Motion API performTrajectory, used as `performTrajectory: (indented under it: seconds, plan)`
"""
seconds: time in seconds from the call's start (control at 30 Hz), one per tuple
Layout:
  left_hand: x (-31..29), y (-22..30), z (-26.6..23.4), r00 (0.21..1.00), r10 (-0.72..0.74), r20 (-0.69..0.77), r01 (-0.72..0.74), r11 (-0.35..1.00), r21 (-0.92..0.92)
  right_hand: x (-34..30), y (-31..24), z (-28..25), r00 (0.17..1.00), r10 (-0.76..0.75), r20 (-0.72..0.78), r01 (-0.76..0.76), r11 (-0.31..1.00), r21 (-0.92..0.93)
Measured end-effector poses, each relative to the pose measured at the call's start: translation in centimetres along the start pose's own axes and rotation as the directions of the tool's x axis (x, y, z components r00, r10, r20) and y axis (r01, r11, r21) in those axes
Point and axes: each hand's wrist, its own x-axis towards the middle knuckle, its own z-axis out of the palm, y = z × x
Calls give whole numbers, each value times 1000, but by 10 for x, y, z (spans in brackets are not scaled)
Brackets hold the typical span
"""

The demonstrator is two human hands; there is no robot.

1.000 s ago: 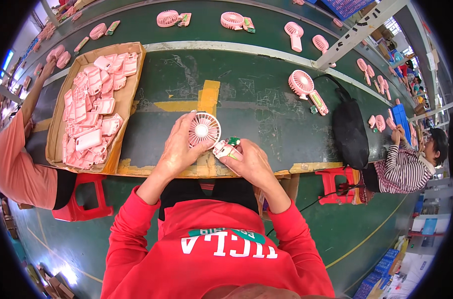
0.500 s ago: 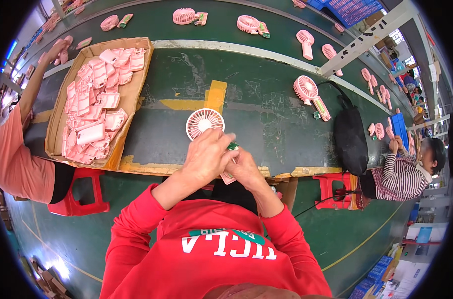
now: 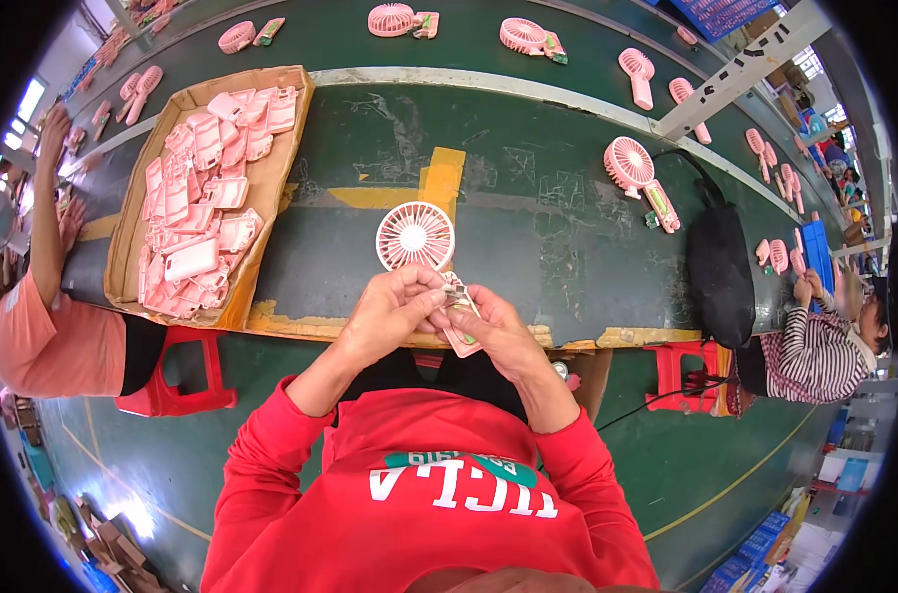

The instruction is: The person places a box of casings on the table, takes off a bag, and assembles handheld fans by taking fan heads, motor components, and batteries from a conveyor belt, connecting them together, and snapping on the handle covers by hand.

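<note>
A pink handheld fan lies in front of me, its round grille toward the far side of the table. Its opened handle points toward me and shows some green inside. My right hand is closed around the handle from the right. On the other side, my left hand pinches at the top of the handle, just below the grille. The fingertips of both hands meet there and cover the small parts between them.
A cardboard tray of pink shells stands at left, near a co-worker's arm. To the right lie another open fan and a black bag. Several fans line the far belt. A striped-sleeved co-worker sits at right.
My left hand has drawn back from over the handle, and its fingers now pinch at the handle's top. The co-worker's hand at left has moved off the fan parts. The view has shifted slightly.
</note>
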Motion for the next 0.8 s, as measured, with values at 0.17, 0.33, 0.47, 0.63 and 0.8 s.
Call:
performTrajectory:
  seconds: [0.17, 0.33, 0.47, 0.63, 0.8]
  plan:
    - [2, -9, 16, 992, 106, -62, -81, 946, 315, 0, 5, 8, 995, -65, -73, 64, 998, -19]
    - [1, -8, 25, 976, 127, -175, -46, 914, 403, -5, 2, 12, 998, -24, -63, 28, 997, 74]
    - [-6, 3, 21, 997, 10, -75, -19, 994, -109, -2, 1, 10, 997, -43, -61, 49, 992, 116]
    - [-9, 4, 2, 984, -173, -43, 167, 979, -119, 0, -8, 2, 994, 74, 76, -87, 980, 179]
    - [-4, -8, 0, 989, -106, -107, 101, 994, -47, 12, -12, 2, 983, 182, -22, -162, 921, 353]
